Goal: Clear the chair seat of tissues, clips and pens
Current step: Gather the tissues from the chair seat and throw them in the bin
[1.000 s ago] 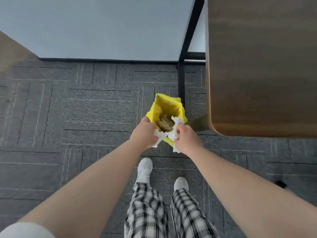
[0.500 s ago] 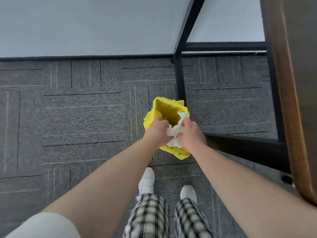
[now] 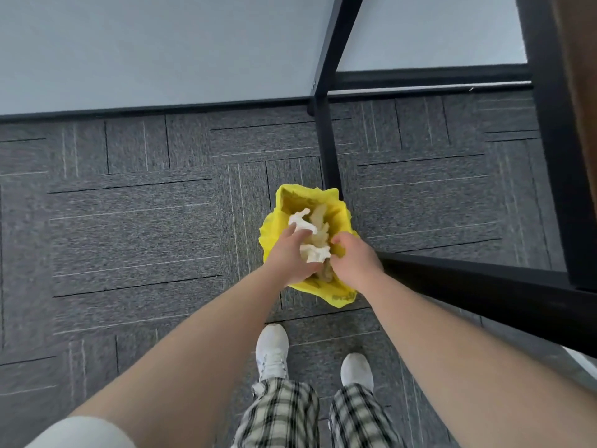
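Both hands hover over the yellow bin bag (image 3: pixel 336 292) on the carpet, the left hand (image 3: pixel 292 253) pinching crumpled tissues (image 3: pixel 311 252), the right hand (image 3: pixel 353 260) curled empty, so loose tissues could spill past the sagging rim.

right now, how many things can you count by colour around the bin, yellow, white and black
yellow: 1, the bin bag
white: 4, two tissue wads over the bag's mouth and two shoes
black: 1, the table frame
total: 6
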